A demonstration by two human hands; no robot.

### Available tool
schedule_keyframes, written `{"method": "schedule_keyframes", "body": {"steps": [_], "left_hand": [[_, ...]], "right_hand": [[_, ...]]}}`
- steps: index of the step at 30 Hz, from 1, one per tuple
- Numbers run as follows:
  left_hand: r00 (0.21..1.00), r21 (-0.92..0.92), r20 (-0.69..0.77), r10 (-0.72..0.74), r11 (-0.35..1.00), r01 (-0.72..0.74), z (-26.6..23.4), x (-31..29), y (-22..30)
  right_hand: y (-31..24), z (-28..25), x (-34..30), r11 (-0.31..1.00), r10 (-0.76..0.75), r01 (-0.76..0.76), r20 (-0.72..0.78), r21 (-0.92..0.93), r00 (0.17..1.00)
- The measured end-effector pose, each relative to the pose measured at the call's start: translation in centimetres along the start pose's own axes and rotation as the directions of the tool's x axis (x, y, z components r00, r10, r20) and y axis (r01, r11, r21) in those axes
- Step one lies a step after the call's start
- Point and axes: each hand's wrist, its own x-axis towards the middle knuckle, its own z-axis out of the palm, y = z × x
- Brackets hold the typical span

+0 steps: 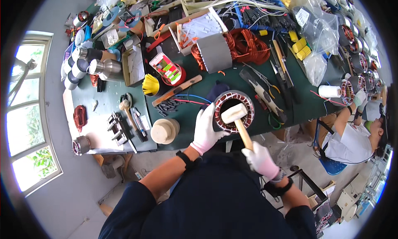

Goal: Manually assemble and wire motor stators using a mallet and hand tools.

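A motor stator (251, 107), a dark ring laced with white cord around copper windings, rests at the bench's near edge. My left hand (207, 131), in a white glove, curves against its left side, fingers up along the wall and thumb at the near side. The wooden handle of a pale-headed mallet (234, 113) is gripped in my gloved right hand (261, 161). The mallet head hangs over the stator's opening and near rim; whether it touches cannot be told. Red and blue wires (192, 101) lie left of the stator, near several short black sleeves (167, 107).
Pliers (271, 89) and long tools lie to the right. Behind are copper coils (251, 46), a phone (167, 69) and a wooden stick (177, 90). A beige round block (164, 131) and another hammer (127, 108) sit left. A co-worker (348, 139) sits far right.
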Motion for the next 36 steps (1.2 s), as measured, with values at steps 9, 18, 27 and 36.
{"method": "schedule_keyframes", "body": {"steps": [9, 18, 27, 36], "left_hand": [[0.994, 0.028, -0.078, 0.077, 0.997, -0.075, -0.6, -0.3, -0.4], [0.991, -0.05, -0.029, -0.134, 0.99, 0.133, -5.5, -4.4, -3.2], [0.901, -0.09, -0.014, -0.434, 0.898, 0.431, -3.7, -8.8, -4.9], [0.855, -0.238, -0.014, -0.518, 0.833, 0.5, -0.6, -10.1, -4.5]], "right_hand": [[-3.8, -1.4, -1.2, 0.994, 0.081, -0.088, -0.091, -0.068, 0.993], [1.0, -12.9, 2.0, 0.991, -0.028, -0.02, -0.352, -0.133, 0.936], [2.6, -22.0, 11.1, 0.994, 0.084, -0.096, -0.183, -0.059, 0.98], [6.7, -23.2, 11.8, 0.667, -0.568, 0.09, -0.426, -0.74, 0.705]]}}
